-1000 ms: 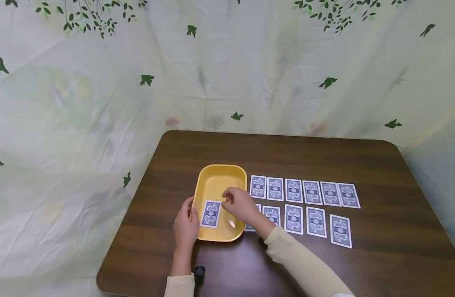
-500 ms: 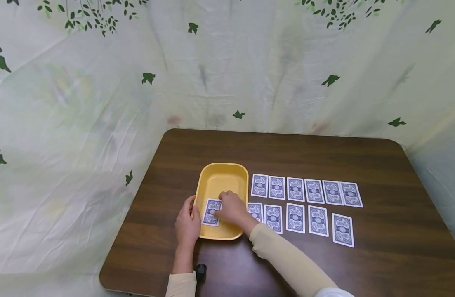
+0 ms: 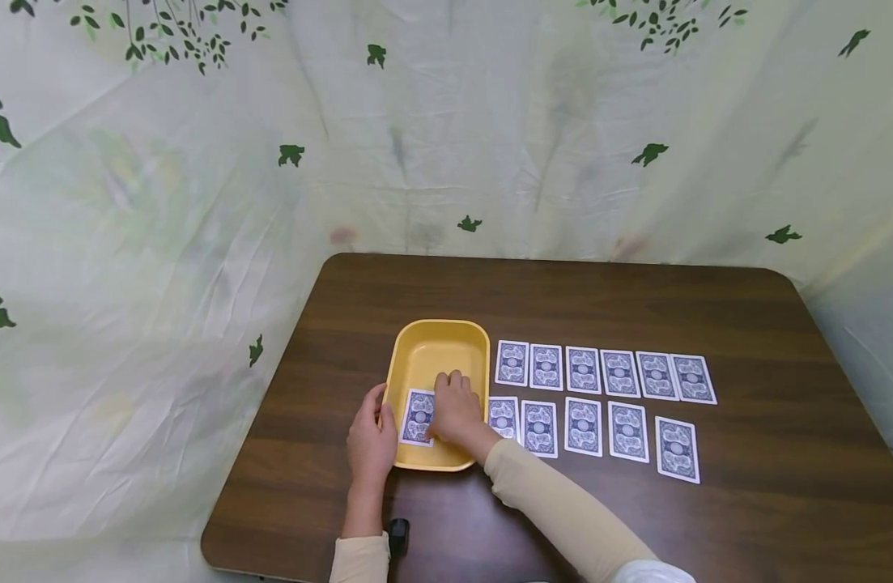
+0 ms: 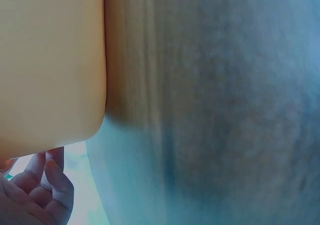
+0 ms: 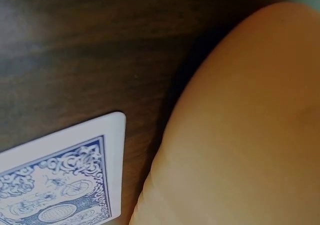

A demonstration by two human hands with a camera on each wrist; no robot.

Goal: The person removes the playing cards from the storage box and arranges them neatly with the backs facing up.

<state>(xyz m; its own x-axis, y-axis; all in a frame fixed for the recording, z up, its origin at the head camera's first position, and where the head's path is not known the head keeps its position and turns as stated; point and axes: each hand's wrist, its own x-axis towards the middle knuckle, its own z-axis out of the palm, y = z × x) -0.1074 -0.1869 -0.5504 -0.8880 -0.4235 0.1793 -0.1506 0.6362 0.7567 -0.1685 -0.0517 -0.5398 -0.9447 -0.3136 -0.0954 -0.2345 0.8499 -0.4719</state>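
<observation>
Against the left rim of a yellow tray (image 3: 440,330), my left hand (image 3: 372,441) holds on with its fingers along the outer wall and the thumb near the rim. In the left wrist view the fingers (image 4: 36,167) reach the tray's edge, partly hidden behind it. A playing card (image 3: 416,414) lies back up in the tray's near left part, with a blue and white pattern. My right hand (image 3: 457,411), fingers curled down, grips at the card's right edge, the thumb by its lower right corner. The fingertips are partly hidden by the hand.
Right of the tray, two rows of playing cards lie back up on the brown table (image 3: 563,300): a far row (image 3: 583,371) and a near row (image 3: 584,427). One near card (image 5: 55,185) shows beside the tray in the right wrist view. A leaf-print curtain (image 3: 417,162) hangs behind.
My right hand has come down and slightly back inside the tray, its thumb sliding toward the card's lower right corner. The left hand keeps its place at the tray.
</observation>
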